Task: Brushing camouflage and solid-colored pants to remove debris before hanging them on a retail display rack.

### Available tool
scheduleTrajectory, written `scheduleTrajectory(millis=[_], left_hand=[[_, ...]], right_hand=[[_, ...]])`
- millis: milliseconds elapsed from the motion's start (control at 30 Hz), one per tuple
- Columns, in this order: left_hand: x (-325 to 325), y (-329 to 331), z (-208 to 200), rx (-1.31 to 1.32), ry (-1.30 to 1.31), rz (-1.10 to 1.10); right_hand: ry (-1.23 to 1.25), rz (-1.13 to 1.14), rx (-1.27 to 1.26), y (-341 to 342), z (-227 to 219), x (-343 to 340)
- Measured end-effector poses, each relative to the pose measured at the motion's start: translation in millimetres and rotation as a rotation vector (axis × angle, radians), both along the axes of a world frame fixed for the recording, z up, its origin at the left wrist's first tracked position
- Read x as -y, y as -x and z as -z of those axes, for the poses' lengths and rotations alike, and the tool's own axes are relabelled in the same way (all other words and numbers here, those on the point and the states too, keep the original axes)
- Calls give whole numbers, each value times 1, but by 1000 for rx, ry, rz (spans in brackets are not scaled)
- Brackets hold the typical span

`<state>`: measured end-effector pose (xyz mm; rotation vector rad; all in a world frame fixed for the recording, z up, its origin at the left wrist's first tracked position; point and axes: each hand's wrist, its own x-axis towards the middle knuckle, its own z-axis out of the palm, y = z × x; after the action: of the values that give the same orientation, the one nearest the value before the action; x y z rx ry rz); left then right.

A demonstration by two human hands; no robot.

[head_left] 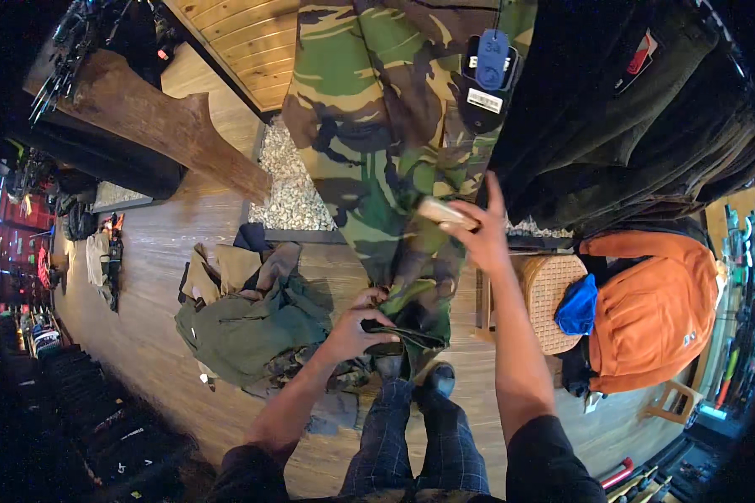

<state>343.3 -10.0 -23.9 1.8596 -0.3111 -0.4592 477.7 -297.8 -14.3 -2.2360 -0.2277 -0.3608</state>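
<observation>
The camouflage trousers (377, 142) hang lengthwise, far to near; their hem is gripped by the left hand (354, 331), nearer, while a pale handheld device (445, 211) is held by the right hand (478, 235) farther up.

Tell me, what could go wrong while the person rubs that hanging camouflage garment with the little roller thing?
The left hand grips the hem of the camouflage garment; pulling hard might tug it off its hanger. The pile of clothes lies on the floor right by the person's feet, so a step sideways could mean a trip. The right hand holds the roller-like tool loosely, one finger out, so it might slip.
</observation>
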Motion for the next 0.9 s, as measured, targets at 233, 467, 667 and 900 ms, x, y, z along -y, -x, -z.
scheduleTrajectory(millis=[233,467,667,900], left_hand=[[-30,-7,17,9,49,-148],[-16,-130,-25,-320,67,-403],[-25,-213,13,-178,368,-251],[-26,-253,40,-391,630,-33]], right_hand=[[-498,-181,-545,-19,-18,-17],[-540,-324,-665,18,-35,-15],[-568,-392,-718,28,-44,-9],[-596,-314,-744,36,-56,5]])
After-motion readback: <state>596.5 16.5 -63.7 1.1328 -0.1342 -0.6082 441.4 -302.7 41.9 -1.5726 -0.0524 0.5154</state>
